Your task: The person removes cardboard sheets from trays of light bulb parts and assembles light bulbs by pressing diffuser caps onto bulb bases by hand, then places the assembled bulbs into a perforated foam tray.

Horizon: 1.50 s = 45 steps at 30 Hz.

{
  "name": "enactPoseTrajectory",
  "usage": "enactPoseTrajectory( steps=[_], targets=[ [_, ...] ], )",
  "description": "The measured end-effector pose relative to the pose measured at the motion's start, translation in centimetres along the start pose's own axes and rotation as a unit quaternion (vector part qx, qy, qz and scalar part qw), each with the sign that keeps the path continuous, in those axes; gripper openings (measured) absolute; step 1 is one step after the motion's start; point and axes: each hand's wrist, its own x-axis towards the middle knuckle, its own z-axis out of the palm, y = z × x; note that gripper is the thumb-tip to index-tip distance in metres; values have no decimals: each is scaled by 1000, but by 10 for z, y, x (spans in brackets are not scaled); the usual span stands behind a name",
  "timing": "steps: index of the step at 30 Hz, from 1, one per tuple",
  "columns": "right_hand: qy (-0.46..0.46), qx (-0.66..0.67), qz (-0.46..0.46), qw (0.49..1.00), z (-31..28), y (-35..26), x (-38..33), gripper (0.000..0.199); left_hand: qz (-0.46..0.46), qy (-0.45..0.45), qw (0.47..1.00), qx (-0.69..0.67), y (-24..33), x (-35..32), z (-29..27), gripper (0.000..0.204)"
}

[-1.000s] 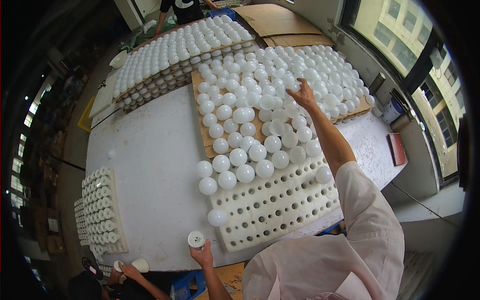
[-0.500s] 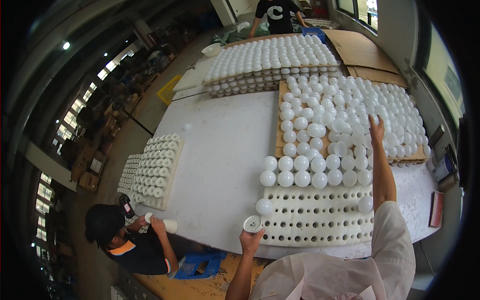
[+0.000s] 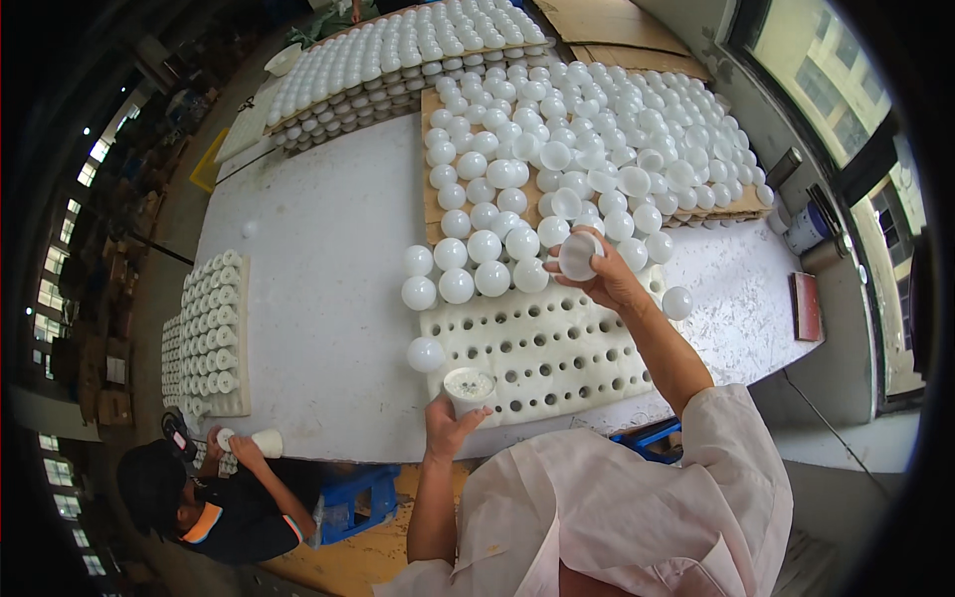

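In my left hand (image 3: 445, 430) is a white cup-shaped bulb base (image 3: 470, 386), its open top facing up with a round board inside. The fingers of my right hand (image 3: 615, 283) are closed around a translucent white bulb cover (image 3: 577, 257), its open end turned toward me. Both hands are over a white foam tray (image 3: 542, 343) with rows of holes. Bulbs with domes up fill the tray's far rows, and a single bulb (image 3: 426, 354) sits at its left edge. Another bulb (image 3: 677, 302) is at the right edge.
Beyond the tray, many loose bulb covers (image 3: 557, 154) lie on cardboard. Stacked trays of domes (image 3: 398, 50) stand at the far left. A tray of white bases (image 3: 214, 328) is on the left, near a co-worker (image 3: 224, 507) holding white parts. A red box (image 3: 807, 306) lies right.
My right hand has come back from the pile of covers, now holding one cover near the tray. The left hand still holds the base. The view has shifted to the right.
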Motion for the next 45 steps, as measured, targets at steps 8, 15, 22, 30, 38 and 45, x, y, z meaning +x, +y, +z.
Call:
enactPoseTrajectory(
  steps=[8, 15, 22, 30, 38, 45],
  targets=[
    [-78, -172, 92, 978, 54, 47, -64, 80, -6, -152, 988, 18, 12, 21, 19, 39],
    [-128, -438, 7, 890, 83, 54, -80, 82, -33, -182, 982, 27, 19, 14, 14, 46],
    [-142, -503, 17, 852, 92, 61, -80, 78, -49, -164, 982, 84, 18, 7, 7, 47],
    [-166, -564, 53, 807, 109, 65, -81, 79, -100, -159, 972, 139, 23, 3, 8, 48],
    [-196, -644, -7, 739, 108, 82, -91, 79, -107, -154, 968, 169, 11, -4, 9, 47],
    [-213, -645, -4, 734, 106, 89, -94, 78, -85, -147, 966, 193, 10, -10, 9, 45]
  ],
)
